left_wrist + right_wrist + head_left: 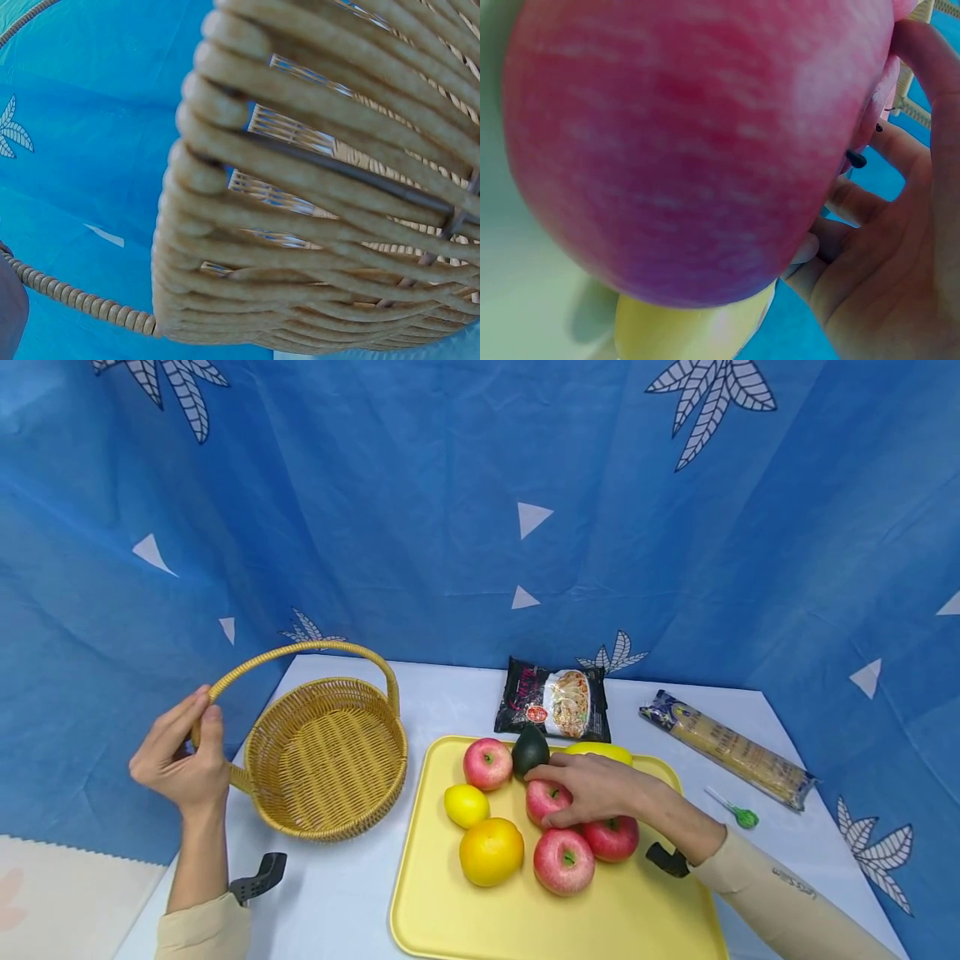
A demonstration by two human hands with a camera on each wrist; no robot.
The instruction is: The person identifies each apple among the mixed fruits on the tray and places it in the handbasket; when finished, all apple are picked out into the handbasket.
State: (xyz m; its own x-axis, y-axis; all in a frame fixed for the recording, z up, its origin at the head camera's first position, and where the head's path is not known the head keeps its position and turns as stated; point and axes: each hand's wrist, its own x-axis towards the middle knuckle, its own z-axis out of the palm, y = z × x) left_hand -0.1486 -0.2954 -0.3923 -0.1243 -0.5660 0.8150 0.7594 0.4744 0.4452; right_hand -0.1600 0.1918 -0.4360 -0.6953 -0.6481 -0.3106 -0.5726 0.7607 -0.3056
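Observation:
My left hand [183,756] grips the handle [307,646] of a round wicker basket [330,768], which holds nothing. Its woven side [315,217] fills much of the left wrist view. Over the yellow tray [630,927], my right hand [603,789] holds a red apple [542,802], fingers at its far side and thumb at the near side. A dark green avocado [531,752] lies by those fingertips. Other apples [564,862] sit close by, and one apple [697,150] blocks much of the right wrist view.
On the tray are also a lemon [467,806], an orange [491,852] and a partly hidden long yellow fruit [603,750]. Behind it lies a black food packet [555,700]. To the right are a pasta pack [731,747] and a green lollipop [745,817].

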